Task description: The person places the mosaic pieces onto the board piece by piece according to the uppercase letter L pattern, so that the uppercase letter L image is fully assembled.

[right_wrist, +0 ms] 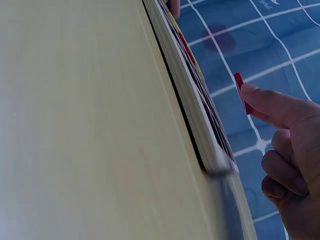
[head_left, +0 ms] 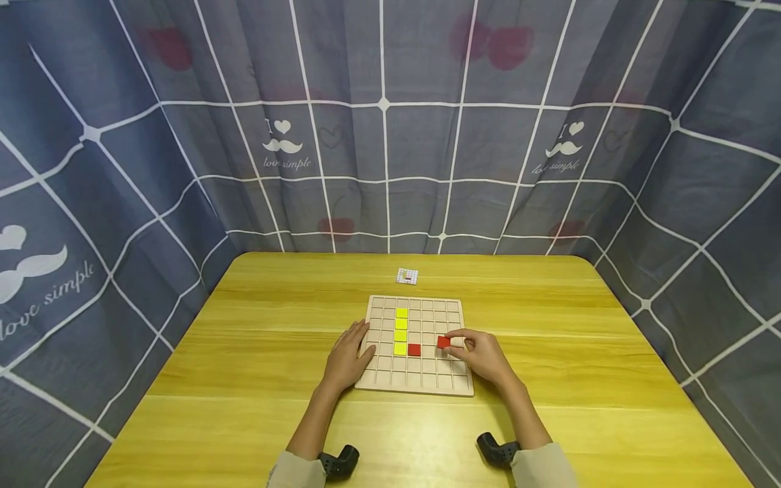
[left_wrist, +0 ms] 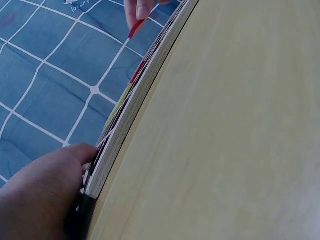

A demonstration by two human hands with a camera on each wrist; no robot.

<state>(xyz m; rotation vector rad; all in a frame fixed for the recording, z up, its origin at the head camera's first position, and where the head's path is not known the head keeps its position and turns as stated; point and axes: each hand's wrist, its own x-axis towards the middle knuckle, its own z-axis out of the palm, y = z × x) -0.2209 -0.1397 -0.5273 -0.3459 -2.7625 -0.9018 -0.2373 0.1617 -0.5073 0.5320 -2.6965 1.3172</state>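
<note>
A wooden grid board lies on the table. Several yellow square tiles form a column in its cells, and a red square tile sits right of the lowest one. Between thumb and index finger, my right hand pinches another red tile over the board's right part. In the right wrist view that red tile is raised off the board, tilted on edge. My left hand rests along the board's left edge, fingers extended and thumb reaching onto the board; its fingertips are hidden in the left wrist view.
Beyond the board's far edge lies a small white card printed with a grid and a few coloured squares. The wooden table extends around the board. A blue-grey curtain with white lines hangs behind and at both sides.
</note>
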